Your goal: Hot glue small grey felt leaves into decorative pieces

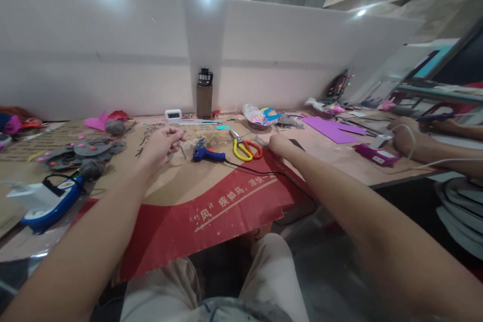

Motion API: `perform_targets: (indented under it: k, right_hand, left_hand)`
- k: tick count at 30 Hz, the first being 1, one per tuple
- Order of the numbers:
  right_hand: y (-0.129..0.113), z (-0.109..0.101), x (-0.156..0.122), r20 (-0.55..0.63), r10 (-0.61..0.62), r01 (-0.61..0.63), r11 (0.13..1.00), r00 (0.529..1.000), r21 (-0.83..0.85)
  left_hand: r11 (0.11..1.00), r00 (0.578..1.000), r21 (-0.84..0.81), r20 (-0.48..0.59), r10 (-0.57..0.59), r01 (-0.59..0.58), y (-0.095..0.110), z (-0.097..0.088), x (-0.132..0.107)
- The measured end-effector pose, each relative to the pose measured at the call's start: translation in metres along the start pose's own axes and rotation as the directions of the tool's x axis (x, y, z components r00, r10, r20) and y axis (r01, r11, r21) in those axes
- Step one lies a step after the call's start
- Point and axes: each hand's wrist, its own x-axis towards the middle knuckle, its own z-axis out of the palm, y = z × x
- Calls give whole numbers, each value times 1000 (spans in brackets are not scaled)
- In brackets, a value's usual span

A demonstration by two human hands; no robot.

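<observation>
My left hand [163,144] is raised over the brown cardboard sheet [166,186], thumb and fingers pinched together. A bit of grey shows at its fingertips, too small to name. To its right a blue glue gun [209,154] lies on the cardboard, its black cord running right. Scissors with one yellow and one red handle [247,150] lie partly open beside the gun, blades pointing away. Just right of the scissors is my right hand [278,145], fingers closed; a thin greyish piece shows by its fingertips, and what it grips is mostly hidden.
A bottle [204,94] and a small white digital display [173,115] stand near the white partition. Grey pieces with coloured dots [81,153] and a blue power strip [56,206] lie left. Purple sheets [330,129] lie right, near another person's hand [405,136].
</observation>
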Motion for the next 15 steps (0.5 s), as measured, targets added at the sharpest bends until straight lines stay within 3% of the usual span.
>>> perform_targets:
  k: [2, 5, 9, 12, 14, 15]
  right_hand:
    - [0, 5, 8, -47, 76, -75, 997, 996, 22]
    - [-1, -5, 21, -146, 163, -149, 984, 976, 103]
    - [-14, -41, 51, -299, 246, -159, 944, 922, 288]
    - [-34, -73, 81, -397, 275, -81, 894, 876, 441]
    - [-47, -92, 101, -475, 372, 114, 681, 798, 724]
    - [-52, -99, 109, -510, 387, 204, 607, 768, 768]
  left_hand:
    - [1000, 1000, -8, -1, 22, -22, -1, -1, 1]
    - [999, 999, 3, -18, 51, -51, -6, -3, 5]
    - [996, 997, 43, -5, 73, -73, -13, -2, 7]
    - [996, 997, 40, 5, 76, -76, -15, 2, 5]
    - [997, 998, 41, -3, 65, -64, -15, 6, 3]
    - [997, 998, 44, -3, 58, -58, -14, 7, 2]
